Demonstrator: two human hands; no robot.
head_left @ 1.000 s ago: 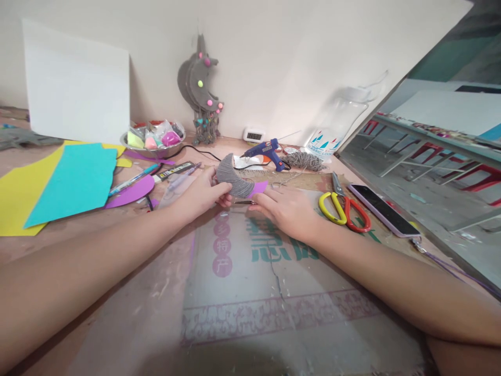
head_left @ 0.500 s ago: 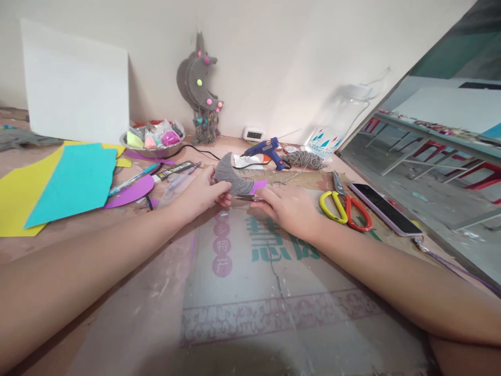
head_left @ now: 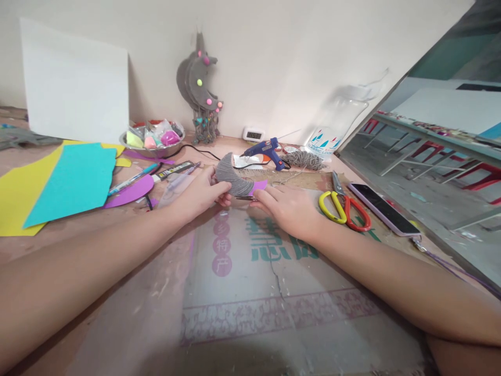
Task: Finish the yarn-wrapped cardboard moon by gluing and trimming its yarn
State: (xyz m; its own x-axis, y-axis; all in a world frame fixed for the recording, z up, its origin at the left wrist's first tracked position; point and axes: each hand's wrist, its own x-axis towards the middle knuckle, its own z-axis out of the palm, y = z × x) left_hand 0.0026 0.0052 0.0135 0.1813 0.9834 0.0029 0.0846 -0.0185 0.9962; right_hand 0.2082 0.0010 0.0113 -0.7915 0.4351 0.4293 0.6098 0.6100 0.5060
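Note:
My left hand (head_left: 199, 194) is closed on a grey yarn-wrapped crescent (head_left: 231, 178), holding it just above the table. A purple foam piece (head_left: 259, 186) sticks out at the crescent's right tip. My right hand (head_left: 288, 208) lies to the right of it with its fingers pinched on a small thin dark tool (head_left: 246, 198) whose tip points at the crescent's lower edge. Both forearms stretch over a printed cardboard sheet (head_left: 258, 282).
Yellow and red scissors (head_left: 344, 208) and a phone (head_left: 383, 209) lie to the right. A blue glue gun (head_left: 266, 150) and grey yarn (head_left: 305, 160) sit behind. Teal (head_left: 74, 180) and yellow foam sheets, pens and a bowl of pom-poms (head_left: 153, 139) are on the left. A finished crescent ornament (head_left: 200, 89) leans on the wall.
Almost nothing has moved. My right hand shifted slightly by the crescent's lower edge, with the thin tool still pinched in its fingers. My left hand keeps the crescent still.

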